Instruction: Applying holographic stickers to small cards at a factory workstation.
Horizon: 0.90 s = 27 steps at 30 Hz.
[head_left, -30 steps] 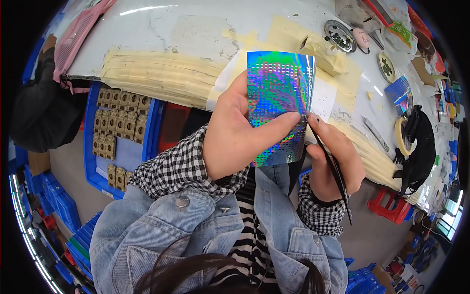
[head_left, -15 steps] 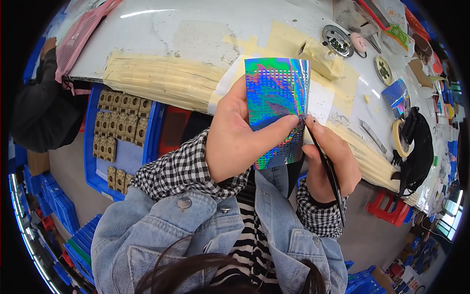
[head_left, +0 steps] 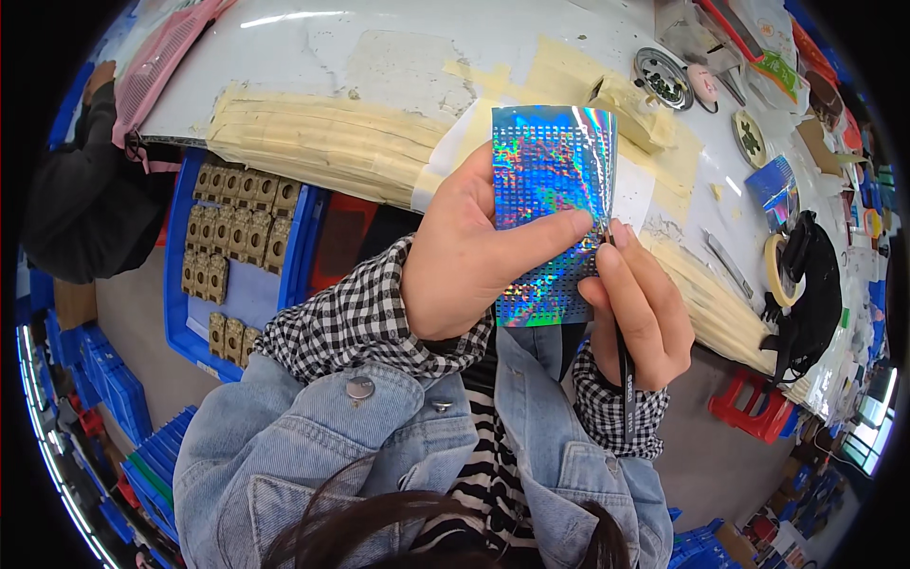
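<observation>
My left hand (head_left: 474, 256) holds up a shiny holographic sheet (head_left: 550, 180) covered in a grid of small squares, with the thumb pressed across its middle. My right hand (head_left: 640, 308) grips a thin black pen-like tool (head_left: 624, 375), its tip touching the sheet's right edge next to my left thumb. Both hands are raised close in front of my chest, above the table's near edge. A white backing paper (head_left: 633, 194) shows behind the sheet.
The grey worktable (head_left: 379, 57) has strips of yellowish tape along its edge. A blue tray (head_left: 190, 303) with several brown parts stands lower left. Round dishes (head_left: 661, 78), a tape roll (head_left: 775, 270) and a black object (head_left: 815, 284) lie right. Another person (head_left: 81, 190) sits left.
Both hands and the sheet have shifted slightly up and right in view. The tool has swung more upright, its tip staying at the sheet's right edge.
</observation>
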Tool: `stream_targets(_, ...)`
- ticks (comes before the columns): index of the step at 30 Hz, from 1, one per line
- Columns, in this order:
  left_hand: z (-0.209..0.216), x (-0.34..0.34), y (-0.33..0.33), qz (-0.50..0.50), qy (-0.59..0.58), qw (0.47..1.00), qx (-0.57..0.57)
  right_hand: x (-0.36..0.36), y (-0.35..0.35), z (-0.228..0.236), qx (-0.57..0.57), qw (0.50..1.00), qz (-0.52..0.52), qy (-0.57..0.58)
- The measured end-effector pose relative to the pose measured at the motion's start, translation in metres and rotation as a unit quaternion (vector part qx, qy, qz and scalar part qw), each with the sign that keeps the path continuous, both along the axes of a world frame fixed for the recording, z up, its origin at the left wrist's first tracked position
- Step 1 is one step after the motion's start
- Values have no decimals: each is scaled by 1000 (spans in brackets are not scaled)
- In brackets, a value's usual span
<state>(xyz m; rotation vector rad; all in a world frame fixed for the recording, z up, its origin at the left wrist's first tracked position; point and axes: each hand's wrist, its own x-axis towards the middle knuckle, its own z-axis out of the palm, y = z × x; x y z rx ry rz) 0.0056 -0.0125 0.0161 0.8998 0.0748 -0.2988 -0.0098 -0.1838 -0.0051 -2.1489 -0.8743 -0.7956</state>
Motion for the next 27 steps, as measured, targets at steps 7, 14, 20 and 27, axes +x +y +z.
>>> stream_targets(7,-1,0,1,3,6,1000,-2,-1,2,2,-12,1000,-4,8)
stream_targets(14,-2,1,1,7,5,1000,-2,-1,3,2,-14,1000,-3,19)
stream_targets(20,-2,1,2,5,14,1000,-2,-2,4,-2,1,999,19,31)
stream_targets(27,-3,1,2,3,9,1000,-12,0,3,-2,-5,999,24,25)
